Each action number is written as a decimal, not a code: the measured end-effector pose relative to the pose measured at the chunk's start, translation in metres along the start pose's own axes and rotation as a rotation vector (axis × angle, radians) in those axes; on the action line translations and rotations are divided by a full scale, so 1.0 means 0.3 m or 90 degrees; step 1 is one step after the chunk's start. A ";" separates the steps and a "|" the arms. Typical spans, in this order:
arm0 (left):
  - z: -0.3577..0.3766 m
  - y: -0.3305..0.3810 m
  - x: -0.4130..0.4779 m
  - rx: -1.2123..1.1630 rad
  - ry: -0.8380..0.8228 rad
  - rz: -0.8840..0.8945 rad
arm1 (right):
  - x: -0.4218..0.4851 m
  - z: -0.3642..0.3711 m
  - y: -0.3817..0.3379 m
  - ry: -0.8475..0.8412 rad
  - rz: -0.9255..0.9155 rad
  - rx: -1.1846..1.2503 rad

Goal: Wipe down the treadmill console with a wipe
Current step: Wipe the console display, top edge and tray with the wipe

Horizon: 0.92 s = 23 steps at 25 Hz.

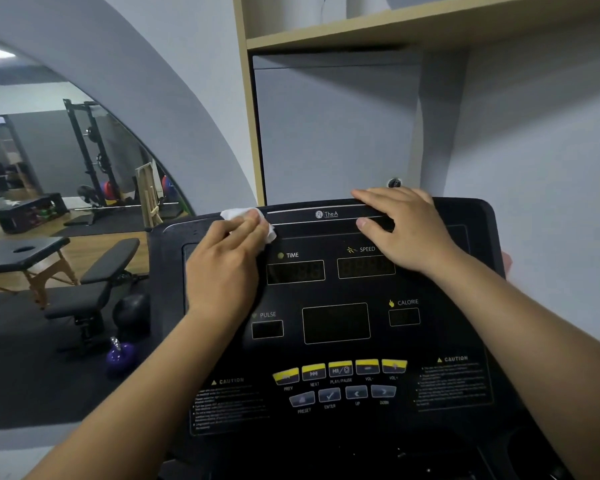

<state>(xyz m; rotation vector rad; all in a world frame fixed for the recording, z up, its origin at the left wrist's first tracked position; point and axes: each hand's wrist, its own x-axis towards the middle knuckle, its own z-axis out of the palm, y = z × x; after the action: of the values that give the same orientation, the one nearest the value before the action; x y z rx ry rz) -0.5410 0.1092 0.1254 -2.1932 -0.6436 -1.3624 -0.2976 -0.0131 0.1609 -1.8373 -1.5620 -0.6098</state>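
The left hand (222, 268) holds the white wipe (238, 214) bunched under its bent fingers. It presses the wipe on the far left corner of the black console (447, 334), just by the top edge. The right hand (406, 230) lies flat and wide on the far right part of the top, with straight fingers, and it holds nothing.

I think the job is only starting, because the wipe is up in one corner.

To do this step well, the wipe should slide from left to right along the top strip. Then it should come down row by row toward the near side. The right hand will have to lift so the wipe can pass under it. A soft push is best on the buttons, so none gets pressed by mistake. The small gaps around the buttons may need a folded edge of the wipe.

Now the count:
- one wipe
- two hands
- five dark little screens, one of them under the word TIME (296, 271)
- five yellow buttons (340, 370)
- four grey buttons (329, 395) below them
- two caution labels (231, 403), one on each side
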 end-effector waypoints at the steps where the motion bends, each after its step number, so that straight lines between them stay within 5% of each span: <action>1: 0.007 0.023 0.008 -0.004 -0.013 -0.005 | 0.003 -0.001 -0.003 0.000 0.008 0.004; 6: 0.048 0.220 0.098 -0.017 -0.010 0.079 | 0.007 -0.017 -0.025 -0.009 0.012 0.010; 9: 0.067 0.344 0.143 -0.065 -0.096 0.129 | 0.005 -0.046 -0.038 0.002 0.057 0.119; 11: 0.058 0.375 0.171 -0.040 -0.140 0.164 | -0.020 -0.057 -0.066 0.103 0.113 0.232; 14: 0.043 0.353 0.194 -0.063 -0.190 0.135 | -0.116 -0.023 -0.138 0.257 0.032 0.189; 18: 0.043 0.269 0.183 -0.172 -0.230 0.210 | -0.160 0.009 -0.171 0.153 0.039 0.155; 23: 0.012 0.132 0.114 -0.144 -0.243 0.233 | -0.166 0.016 -0.125 0.113 0.044 -0.079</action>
<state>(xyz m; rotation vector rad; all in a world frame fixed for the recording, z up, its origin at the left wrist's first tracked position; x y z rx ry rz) -0.5007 0.0854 0.1493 -2.6220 -0.1973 -0.8709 -0.3440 -0.0403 0.1290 -1.8636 -1.3656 -0.8304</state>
